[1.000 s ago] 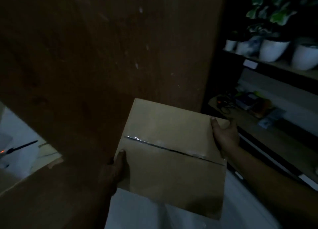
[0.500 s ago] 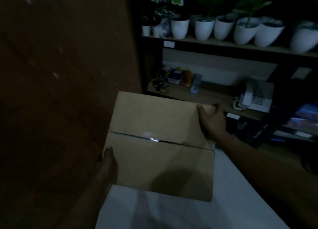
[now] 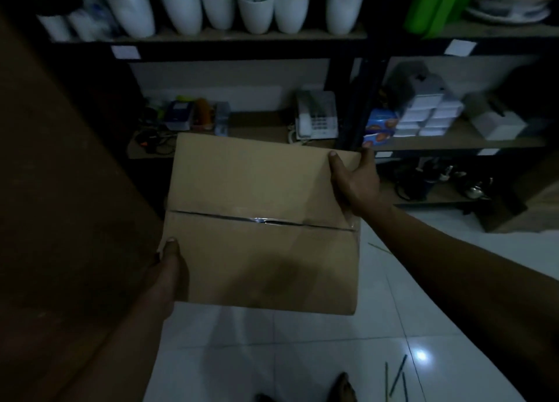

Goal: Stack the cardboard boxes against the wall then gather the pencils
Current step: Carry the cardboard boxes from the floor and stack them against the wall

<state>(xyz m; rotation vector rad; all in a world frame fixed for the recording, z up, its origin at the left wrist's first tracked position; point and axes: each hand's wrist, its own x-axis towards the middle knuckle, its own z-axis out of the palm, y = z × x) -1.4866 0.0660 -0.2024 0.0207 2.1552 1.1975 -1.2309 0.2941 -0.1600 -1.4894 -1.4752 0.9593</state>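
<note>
— What fills most of our view?

— A dark brown panel takes the whole side from 7 to 11 o'clock. A dark shelf unit runs across from 12 to 3 o'clock. White floor tiles spread from 4 to 6 o'clock.

— And the cardboard box?

— The cardboard box sits dead centre, held up off the tiles in front of us. Its taped seam runs across the top face. Its left edge is just beside the panel, but we cannot tell whether they touch.

— How do our hands have it?

— Our left hand grips the box's 7 o'clock corner, thumb flat on top and the other fingers hidden down the side. Our right hand grips the 2 o'clock corner, thumb on the top face and fingers wrapped round the side.

— Anything smaller?

— A row of white pots stands on the top shelf at 12 o'clock. A telephone sits on the shelf just past the box's far edge, at 1 o'clock. The pencils lie loose on the tiles at 5 o'clock, well apart from both our hands and near our bare foot at 6 o'clock.
</note>
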